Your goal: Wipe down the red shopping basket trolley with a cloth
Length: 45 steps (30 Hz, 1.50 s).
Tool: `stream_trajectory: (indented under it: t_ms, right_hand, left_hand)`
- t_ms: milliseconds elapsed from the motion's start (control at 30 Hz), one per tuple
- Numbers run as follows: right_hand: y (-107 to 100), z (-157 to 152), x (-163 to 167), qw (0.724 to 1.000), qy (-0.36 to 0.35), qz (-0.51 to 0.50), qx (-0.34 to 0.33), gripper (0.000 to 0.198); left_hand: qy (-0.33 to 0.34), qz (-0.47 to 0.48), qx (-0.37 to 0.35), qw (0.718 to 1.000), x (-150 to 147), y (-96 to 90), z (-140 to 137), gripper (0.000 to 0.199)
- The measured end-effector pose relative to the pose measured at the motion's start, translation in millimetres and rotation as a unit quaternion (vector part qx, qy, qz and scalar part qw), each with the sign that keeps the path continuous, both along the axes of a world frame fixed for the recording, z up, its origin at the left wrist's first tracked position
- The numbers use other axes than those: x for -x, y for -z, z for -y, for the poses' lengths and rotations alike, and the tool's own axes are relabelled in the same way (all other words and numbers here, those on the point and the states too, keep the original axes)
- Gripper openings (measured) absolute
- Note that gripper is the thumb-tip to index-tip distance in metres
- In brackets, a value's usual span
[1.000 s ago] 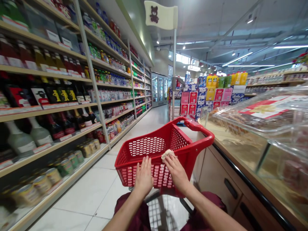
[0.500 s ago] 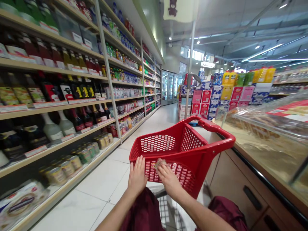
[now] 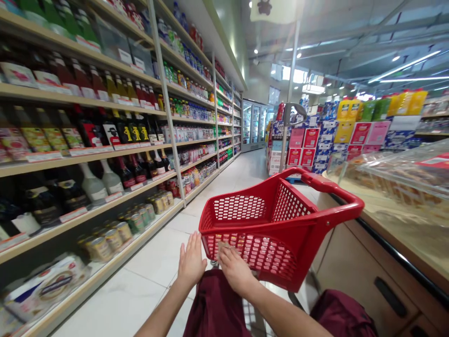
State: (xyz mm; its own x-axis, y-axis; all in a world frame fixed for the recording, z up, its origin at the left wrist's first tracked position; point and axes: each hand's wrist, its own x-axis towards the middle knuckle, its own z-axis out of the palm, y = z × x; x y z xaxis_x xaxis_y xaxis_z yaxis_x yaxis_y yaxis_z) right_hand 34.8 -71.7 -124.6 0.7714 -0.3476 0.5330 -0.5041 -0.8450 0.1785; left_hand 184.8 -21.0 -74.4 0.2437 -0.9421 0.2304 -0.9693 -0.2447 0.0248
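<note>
A red plastic shopping cart (image 3: 312,243) with perforated sides stands in front of me, its handle to the right. My right hand (image 3: 234,267) presses a small greyish-brown cloth (image 3: 221,245) against the near side of the basket, by its left end. Most of the cloth is hidden under the fingers. Beside the cart's left corner, my left hand (image 3: 191,260) is open, fingers stretched out. Whether its fingertips touch the rim I cannot tell.
Shelves of bottles and cans (image 3: 105,152) line the left side. A wooden counter (image 3: 361,252) with a clear cover (image 3: 396,173) stands close on the right. Stacked drink boxes (image 3: 308,145) and a metal post (image 3: 286,135) are beyond the cart. My knees (image 3: 217,304) are below the basket.
My right hand has slid left along the basket side with the cloth. My left hand has shifted left, off the basket's near side to beside its corner. The view has turned slightly left.
</note>
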Motion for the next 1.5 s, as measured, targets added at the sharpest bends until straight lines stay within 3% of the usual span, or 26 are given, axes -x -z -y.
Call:
stream_trajectory:
  t_ms: [100, 200, 400, 600, 800, 967, 1033, 1167, 1233, 1367, 1500]
  right_hand:
    - [-18, 0, 25, 0.999, -0.001, 0.035, 0.029, 0.039]
    - [-34, 7, 48, 0.995, 0.050, 0.070, 0.047, 0.042]
    - [-4, 8, 80, 0.993, 0.061, 0.055, 0.083, 0.032]
    - [-34, 12, 98, 0.988, 0.095, 0.077, 0.097, 0.044]
    - [-12, 11, 134, 0.986, 0.106, 0.072, 0.109, 0.035]
    - [-46, 7, 151, 0.979, 0.150, 0.092, 0.099, 0.044]
    - [-45, 9, 159, 0.978, 0.171, 0.087, 0.085, 0.045]
    - [-23, 8, 178, 0.982, 0.160, 0.061, 0.083, 0.042]
    - [-28, 7, 184, 0.978, 0.158, 0.082, 0.104, 0.041]
    - [-59, 13, 192, 0.964, 0.179, 0.148, 0.127, 0.043]
    - [-49, 17, 207, 0.967, 0.182, 0.133, 0.115, 0.043]
  left_hand:
    - [0.013, -0.012, 0.031, 0.999, 12, 1.8, 5, 0.067]
    - [0.051, -0.013, 0.081, 0.995, 30, -0.6, 10, 0.065]
    - [0.121, -0.005, 0.120, 0.985, 59, -12.9, 21, 0.067]
    - [0.148, 0.002, 0.101, 0.984, 86, -19.0, 30, 0.069]
    - [0.192, 0.018, 0.090, 0.977, 105, -12.4, 35, 0.073]
    - [0.208, 0.022, 0.077, 0.975, 121, -14.8, 38, 0.073]
    - [0.216, 0.024, 0.067, 0.974, 127, -16.9, 40, 0.073]
    - [0.226, 0.026, 0.058, 0.972, 136, -18.3, 43, 0.075]
    - [0.235, 0.024, 0.058, 0.970, 140, -18.9, 45, 0.075]
    - [0.247, 0.020, 0.059, 0.967, 150, -21.4, 48, 0.073]
    - [0.258, 0.019, 0.056, 0.964, 156, -21.9, 50, 0.075]
